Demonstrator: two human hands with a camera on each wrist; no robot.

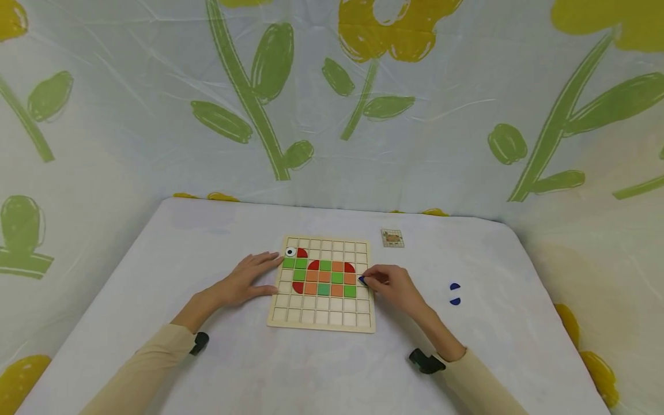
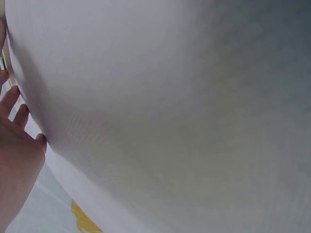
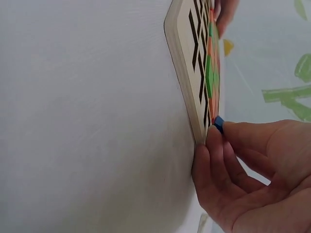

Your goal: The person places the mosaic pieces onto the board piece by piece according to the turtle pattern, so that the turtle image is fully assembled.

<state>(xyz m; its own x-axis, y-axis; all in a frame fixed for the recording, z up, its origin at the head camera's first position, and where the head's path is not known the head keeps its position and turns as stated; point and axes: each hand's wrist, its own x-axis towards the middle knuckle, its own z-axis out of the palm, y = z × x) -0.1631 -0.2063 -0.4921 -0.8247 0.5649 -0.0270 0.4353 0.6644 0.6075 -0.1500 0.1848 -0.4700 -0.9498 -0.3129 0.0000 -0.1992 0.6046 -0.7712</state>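
Note:
A square wooden grid board (image 1: 321,317) lies on the white table, several of its cells filled with green, orange and red tiles and a round eye piece (image 1: 290,252). My right hand (image 1: 395,286) pinches a small blue piece (image 1: 362,280) between thumb and fingertips at the board's right side. In the right wrist view the blue piece (image 3: 218,124) shows at the fingertips, close over the board edge. My left hand (image 1: 244,280) lies with fingers extended, fingertips right at the board's left edge. Only part of the left hand (image 2: 19,155) shows in its wrist view.
Two blue half-round pieces (image 1: 455,286) lie on the table to the right of my right hand. Behind the board's top right corner is a small picture card (image 1: 392,238). A flower-printed cloth (image 1: 332,144) hangs behind the table.

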